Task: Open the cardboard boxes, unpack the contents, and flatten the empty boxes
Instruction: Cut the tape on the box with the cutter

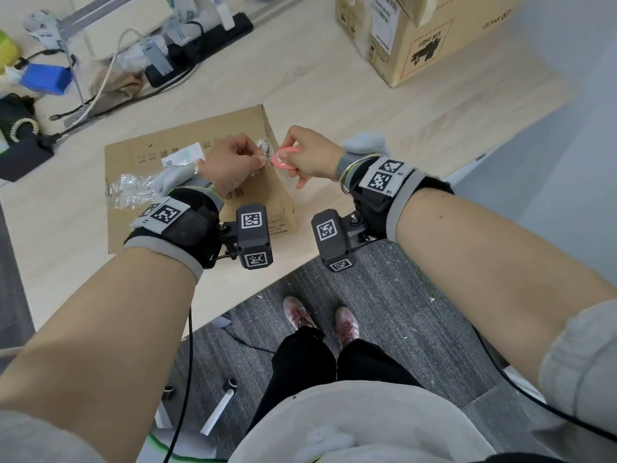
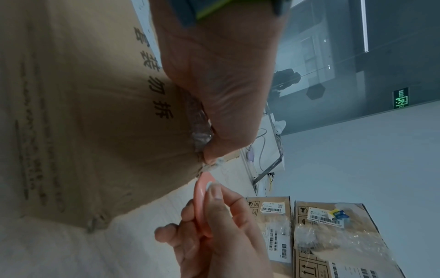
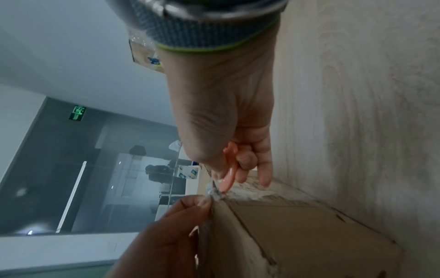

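A closed brown cardboard box (image 1: 160, 162) with black printed characters lies on the light wooden table (image 1: 334, 105). My left hand (image 1: 247, 158) pinches a strip of clear tape (image 1: 262, 148) lifted at the box's upper right edge. The left wrist view shows that tape (image 2: 200, 131) running under my thumb along the box (image 2: 83, 112). My right hand (image 1: 300, 155) holds a small pink cutter (image 1: 283, 159) between thumb and fingers. The cutter's tip (image 3: 226, 182) sits at the box corner, right next to the pinched tape (image 3: 212, 191).
A crumpled wad of clear tape (image 1: 130, 190) lies on the box's left side. Stacked taped cardboard boxes (image 1: 400, 38) stand at the back right. A black power strip (image 1: 200, 48), cables and a blue object (image 1: 45, 78) crowd the back left. The table's front edge runs just below the box.
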`<action>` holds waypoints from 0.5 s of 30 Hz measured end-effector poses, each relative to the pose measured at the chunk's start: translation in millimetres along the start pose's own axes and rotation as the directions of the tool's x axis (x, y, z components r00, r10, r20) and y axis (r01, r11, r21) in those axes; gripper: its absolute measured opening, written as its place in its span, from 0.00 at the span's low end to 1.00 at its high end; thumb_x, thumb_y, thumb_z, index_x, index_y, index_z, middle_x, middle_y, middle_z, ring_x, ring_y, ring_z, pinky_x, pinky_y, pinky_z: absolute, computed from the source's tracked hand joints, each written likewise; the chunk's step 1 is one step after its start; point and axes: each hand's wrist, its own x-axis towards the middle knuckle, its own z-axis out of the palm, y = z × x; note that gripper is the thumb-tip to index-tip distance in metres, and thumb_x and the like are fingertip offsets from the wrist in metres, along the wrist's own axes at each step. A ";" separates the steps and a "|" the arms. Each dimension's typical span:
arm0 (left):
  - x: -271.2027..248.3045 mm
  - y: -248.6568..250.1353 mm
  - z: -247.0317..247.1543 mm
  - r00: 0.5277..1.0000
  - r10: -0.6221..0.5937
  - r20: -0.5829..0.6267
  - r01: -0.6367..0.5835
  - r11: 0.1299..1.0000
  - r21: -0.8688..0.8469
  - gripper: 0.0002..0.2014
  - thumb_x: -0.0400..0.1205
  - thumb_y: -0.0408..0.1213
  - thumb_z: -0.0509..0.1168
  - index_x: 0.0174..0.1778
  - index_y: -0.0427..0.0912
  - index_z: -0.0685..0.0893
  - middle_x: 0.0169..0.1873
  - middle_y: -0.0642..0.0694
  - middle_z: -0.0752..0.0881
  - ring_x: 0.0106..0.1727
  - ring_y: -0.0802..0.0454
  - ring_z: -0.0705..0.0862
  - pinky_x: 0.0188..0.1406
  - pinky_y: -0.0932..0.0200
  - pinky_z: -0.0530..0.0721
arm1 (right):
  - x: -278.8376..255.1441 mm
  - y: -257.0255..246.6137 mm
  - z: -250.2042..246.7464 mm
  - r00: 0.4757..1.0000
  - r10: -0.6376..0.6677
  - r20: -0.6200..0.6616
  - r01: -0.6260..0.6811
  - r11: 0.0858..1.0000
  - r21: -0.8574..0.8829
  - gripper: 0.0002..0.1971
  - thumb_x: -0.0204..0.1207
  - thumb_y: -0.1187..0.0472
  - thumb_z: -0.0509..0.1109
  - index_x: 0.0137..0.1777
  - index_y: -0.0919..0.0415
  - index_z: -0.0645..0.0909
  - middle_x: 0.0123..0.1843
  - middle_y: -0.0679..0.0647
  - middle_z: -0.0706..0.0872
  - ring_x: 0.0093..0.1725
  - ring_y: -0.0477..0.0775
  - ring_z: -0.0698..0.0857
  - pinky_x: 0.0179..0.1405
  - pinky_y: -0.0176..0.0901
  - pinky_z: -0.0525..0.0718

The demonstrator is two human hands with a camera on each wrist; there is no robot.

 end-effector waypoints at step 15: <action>-0.6 -1.3 -0.7 1.000 -0.006 0.018 0.007 0.999 -0.035 0.08 0.76 0.38 0.72 0.33 0.50 0.81 0.29 0.53 0.82 0.36 0.54 0.79 0.47 0.60 0.76 | -5.4 0.9 -3.4 0.999 0.003 0.046 -0.004 1.000 0.026 0.03 0.83 0.67 0.58 0.49 0.60 0.68 0.30 0.54 0.76 0.16 0.39 0.72 0.36 0.48 0.87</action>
